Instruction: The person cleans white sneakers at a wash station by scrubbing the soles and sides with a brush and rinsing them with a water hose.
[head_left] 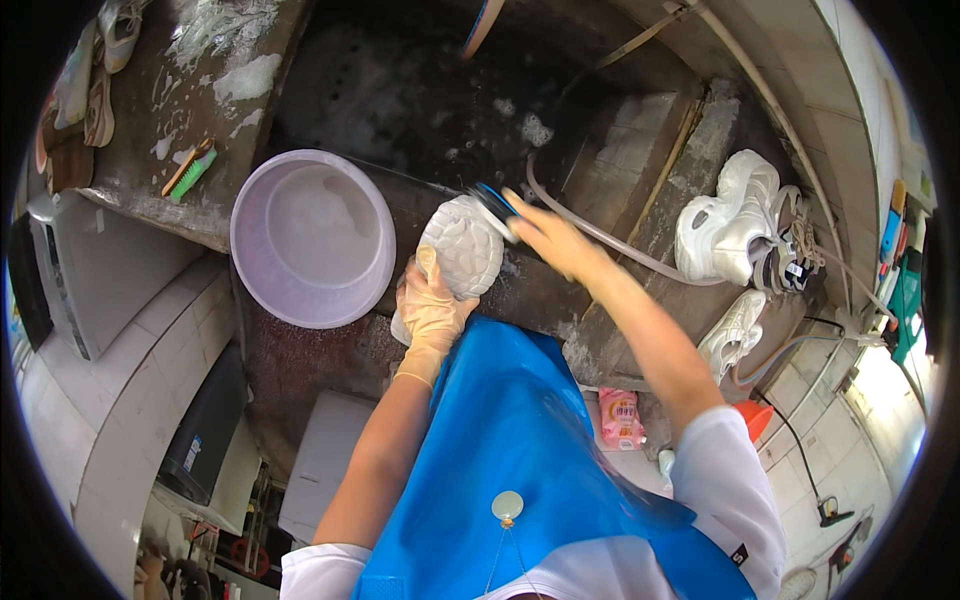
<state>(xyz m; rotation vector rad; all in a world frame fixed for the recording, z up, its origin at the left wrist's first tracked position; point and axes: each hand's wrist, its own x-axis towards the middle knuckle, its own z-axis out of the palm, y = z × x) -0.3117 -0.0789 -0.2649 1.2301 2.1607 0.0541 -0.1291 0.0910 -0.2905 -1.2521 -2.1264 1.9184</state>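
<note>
Pretty wet, sudsy concrete ledge (140, 130) far left, tiled wall (850, 155) right, one lilac basin (262, 240) left. Left hand (432, 308), gloved, grips one pale shoe (464, 250) sole-up mid-scene; right hand (555, 240) has fingers round one blurry brush (490, 212).

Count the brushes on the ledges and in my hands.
2: a green-bristled brush on the left ledge, and a blurred blue-and-black brush in your right hand. Others may be hidden.
</note>
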